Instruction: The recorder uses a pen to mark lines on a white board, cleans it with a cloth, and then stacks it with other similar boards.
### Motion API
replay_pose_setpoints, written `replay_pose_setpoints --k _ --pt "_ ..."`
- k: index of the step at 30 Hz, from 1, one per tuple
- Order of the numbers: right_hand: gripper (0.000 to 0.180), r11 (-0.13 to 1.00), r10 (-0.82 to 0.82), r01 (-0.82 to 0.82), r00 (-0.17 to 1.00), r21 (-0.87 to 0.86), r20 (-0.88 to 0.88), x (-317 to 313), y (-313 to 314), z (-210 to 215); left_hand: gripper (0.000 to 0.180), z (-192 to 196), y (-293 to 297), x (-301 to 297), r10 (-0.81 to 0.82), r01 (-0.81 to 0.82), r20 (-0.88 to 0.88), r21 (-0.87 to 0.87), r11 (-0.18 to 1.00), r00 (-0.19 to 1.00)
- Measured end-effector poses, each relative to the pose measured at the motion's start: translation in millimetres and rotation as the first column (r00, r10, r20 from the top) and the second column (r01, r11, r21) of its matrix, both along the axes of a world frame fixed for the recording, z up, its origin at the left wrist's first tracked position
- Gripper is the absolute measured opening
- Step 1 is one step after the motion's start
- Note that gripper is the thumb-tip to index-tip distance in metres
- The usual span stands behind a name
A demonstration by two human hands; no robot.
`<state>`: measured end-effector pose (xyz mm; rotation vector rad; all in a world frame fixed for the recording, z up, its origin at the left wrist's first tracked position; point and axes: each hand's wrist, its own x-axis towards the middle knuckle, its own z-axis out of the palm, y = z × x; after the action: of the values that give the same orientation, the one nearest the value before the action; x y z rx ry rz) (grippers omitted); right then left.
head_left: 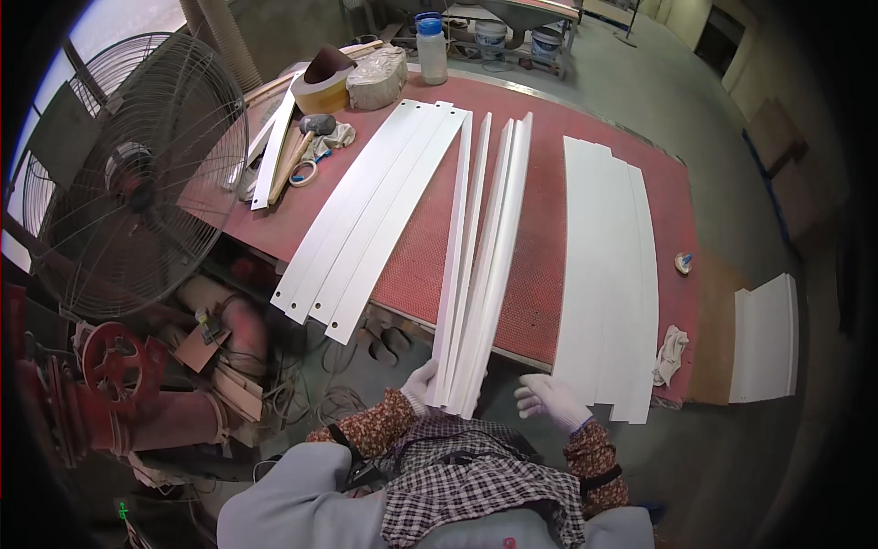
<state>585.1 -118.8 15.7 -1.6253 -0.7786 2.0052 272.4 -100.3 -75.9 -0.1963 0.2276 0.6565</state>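
Several long, narrow white strips (495,256) with raised edges lie lengthwise in the middle of the red table, their near ends sticking out over its front edge. My left hand (421,388), in a white glove, grips these near ends from the left side; some of its fingers are hidden by the strips. Apart from them, to the right, my gloved right hand (552,401) holds nothing, its fingers loosely spread. Left of the strips lie flat white boards (370,215) with small holes near their ends. On the right, more overlapping white boards (608,274) reach past the front edge.
A large fan (137,178) stands at the left, above a red handwheel (119,361). On the table (421,265) are a mallet (315,126), tape rolls (322,91), a blue-lidded bottle (432,53) and a crumpled cloth (670,355). A white panel (766,339) stands at the right.
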Motion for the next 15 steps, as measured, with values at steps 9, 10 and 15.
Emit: replay_pose_setpoints --k 9,10,15 --pt "0.051 0.899 0.438 -0.438 0.898 -0.001 -0.044 -100.6 48.9 -53.5 0.074 36.7 -1.3 -23.8 -0.014 0.002 -0.362 -0.032 0.999 0.932" --pt "0.051 0.92 0.389 -0.392 0.909 0.005 -0.149 -107.5 52.5 -71.1 0.07 39.5 -3.6 -20.9 -0.001 -0.009 -0.348 -0.029 1.0 0.938" --pt "0.06 0.985 0.173 -0.132 0.826 0.114 -0.536 -145.9 73.0 -91.8 0.067 -54.9 -4.4 -43.2 -0.206 0.165 0.473 0.127 0.978 0.857"
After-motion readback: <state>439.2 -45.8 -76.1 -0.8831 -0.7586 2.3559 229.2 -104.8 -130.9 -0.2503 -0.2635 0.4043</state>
